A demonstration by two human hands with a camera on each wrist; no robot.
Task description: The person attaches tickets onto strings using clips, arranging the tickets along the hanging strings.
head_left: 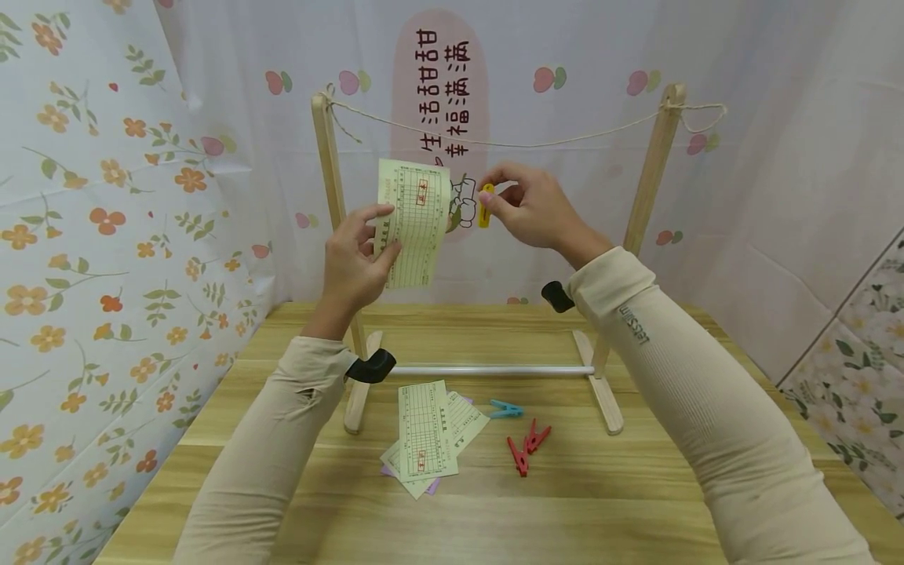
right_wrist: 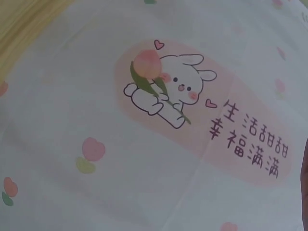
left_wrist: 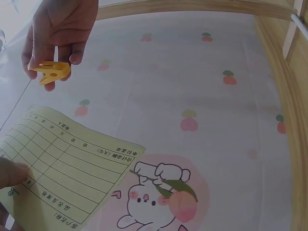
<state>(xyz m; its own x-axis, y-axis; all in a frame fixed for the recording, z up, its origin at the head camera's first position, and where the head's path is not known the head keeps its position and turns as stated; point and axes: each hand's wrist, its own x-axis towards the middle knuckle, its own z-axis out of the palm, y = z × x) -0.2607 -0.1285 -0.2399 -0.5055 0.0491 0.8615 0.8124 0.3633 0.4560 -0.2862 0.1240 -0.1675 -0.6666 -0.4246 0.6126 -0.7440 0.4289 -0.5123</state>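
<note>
In the head view my left hand (head_left: 360, 255) pinches a pale yellow-green receipt slip (head_left: 417, 227) by its left edge, thumb in front. The slip hangs upright just below the left part of the string (head_left: 537, 145). To its right, my right hand (head_left: 533, 204) pinches a yellow clothespin (head_left: 485, 205) between thumb and fingers, apart from the slip. The left wrist view shows the yellow clothespin (left_wrist: 52, 72) in the right hand's fingertips, beyond the slip (left_wrist: 72, 163). Only a sliver of hand reaches the right wrist view.
Wooden posts (head_left: 646, 169) hold the string, with a white rod (head_left: 494, 369) joining them low down. On the wooden table lie several stacked slips (head_left: 427, 431), a blue clothespin (head_left: 505, 409) and red clothespins (head_left: 519, 455). A printed curtain (head_left: 565, 47) hangs behind.
</note>
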